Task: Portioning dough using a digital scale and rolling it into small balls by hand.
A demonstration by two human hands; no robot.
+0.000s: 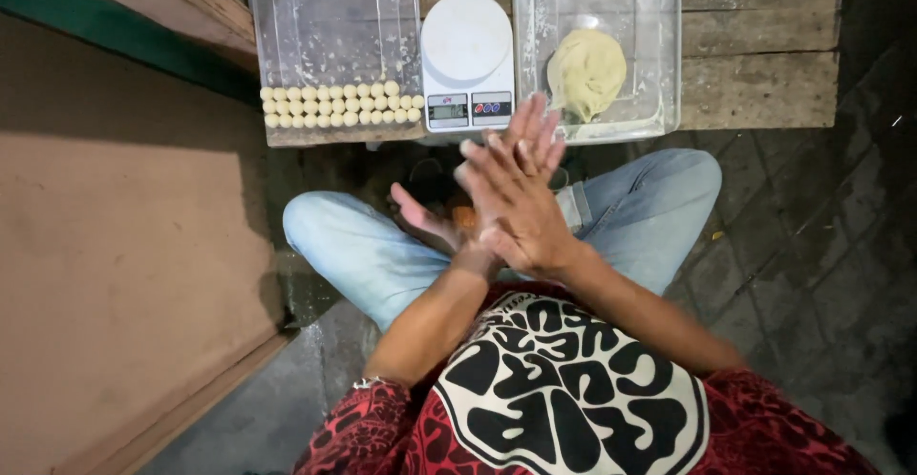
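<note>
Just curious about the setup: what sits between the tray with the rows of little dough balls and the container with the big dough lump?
A white digital kitchen scale, its platform bare, seen in the head view.

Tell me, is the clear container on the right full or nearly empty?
Nearly empty. The right container holds only one lump of pale dough; the rest of its clear floor is bare.
</note>
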